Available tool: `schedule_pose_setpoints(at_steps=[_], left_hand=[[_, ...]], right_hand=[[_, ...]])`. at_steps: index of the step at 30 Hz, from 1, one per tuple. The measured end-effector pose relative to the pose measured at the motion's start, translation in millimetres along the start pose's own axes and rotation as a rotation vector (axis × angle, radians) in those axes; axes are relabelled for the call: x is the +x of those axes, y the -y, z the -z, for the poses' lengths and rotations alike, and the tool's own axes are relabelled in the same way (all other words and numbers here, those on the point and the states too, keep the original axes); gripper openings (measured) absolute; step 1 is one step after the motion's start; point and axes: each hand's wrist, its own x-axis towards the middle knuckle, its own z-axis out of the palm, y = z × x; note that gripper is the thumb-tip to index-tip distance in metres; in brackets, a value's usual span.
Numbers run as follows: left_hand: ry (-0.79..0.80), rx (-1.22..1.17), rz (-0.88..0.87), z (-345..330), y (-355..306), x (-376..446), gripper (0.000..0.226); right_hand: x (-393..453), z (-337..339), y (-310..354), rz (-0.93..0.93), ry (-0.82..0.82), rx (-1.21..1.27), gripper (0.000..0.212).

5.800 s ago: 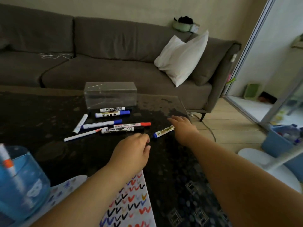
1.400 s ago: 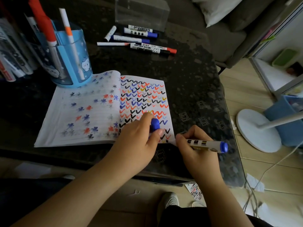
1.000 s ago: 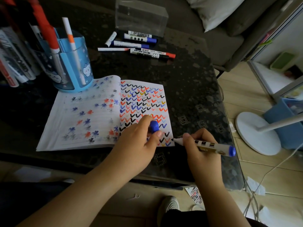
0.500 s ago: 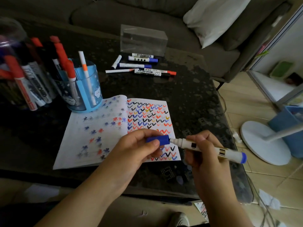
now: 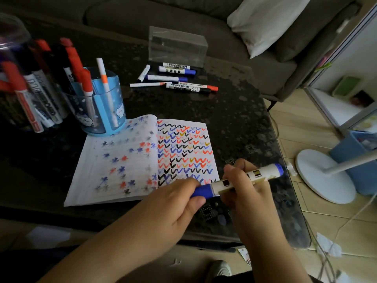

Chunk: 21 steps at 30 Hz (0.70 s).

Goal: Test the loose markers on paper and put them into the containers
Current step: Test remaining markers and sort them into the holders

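Observation:
My right hand (image 5: 243,190) grips a white marker (image 5: 263,173) with a blue end. Its blue cap (image 5: 202,191) sits on the tip, pinched by my left hand (image 5: 173,203). Both hands hover over the near right corner of an open notebook (image 5: 122,166) covered in coloured ticks and stars. Several loose markers (image 5: 175,79) lie further back on the dark table. A blue cup (image 5: 102,111) and a clear jar (image 5: 18,82) at the left hold markers.
A clear plastic box (image 5: 177,46) stands behind the loose markers. A grey sofa (image 5: 142,15) with a white pillow (image 5: 265,19) lies beyond the table. At the right stand a white fan base (image 5: 324,176) and a blue bin (image 5: 355,158) on the floor.
My right hand finished marking the page and lifted the marker. The cap in my left hand has gone onto the tip. The view tilted up.

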Motion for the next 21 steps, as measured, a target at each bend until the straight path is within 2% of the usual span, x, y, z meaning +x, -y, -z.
schedule_pose_setpoints(at_steps=[7,11,15,16,17,19,21], left_hand=[[-0.142,0.163,-0.141,5,5,-7,0.027],[-0.072,0.117,-0.029,10,3,-6,0.045],[-0.132,0.057,0.056,20,6,2,0.022],[-0.158,0.046,0.082,25,7,4,0.017],[-0.185,0.049,0.106,31,10,5,0.014],[-0.246,0.084,0.147,45,13,5,0.014],[-0.291,0.121,0.211,56,15,4,0.018]], right_hand=[[-9,-19,-2,-0.043,0.01,0.19,0.026],[-5,-22,-9,-0.123,-0.009,0.22,0.028],[-4,-29,-10,-0.234,0.022,0.334,0.026],[-1,-29,-9,-0.237,0.021,0.333,0.035],[2,-27,-10,-0.218,0.002,0.246,0.047],[10,-22,-11,-0.081,-0.135,-0.194,0.053],[18,-20,-4,0.259,-0.187,-0.634,0.056]])
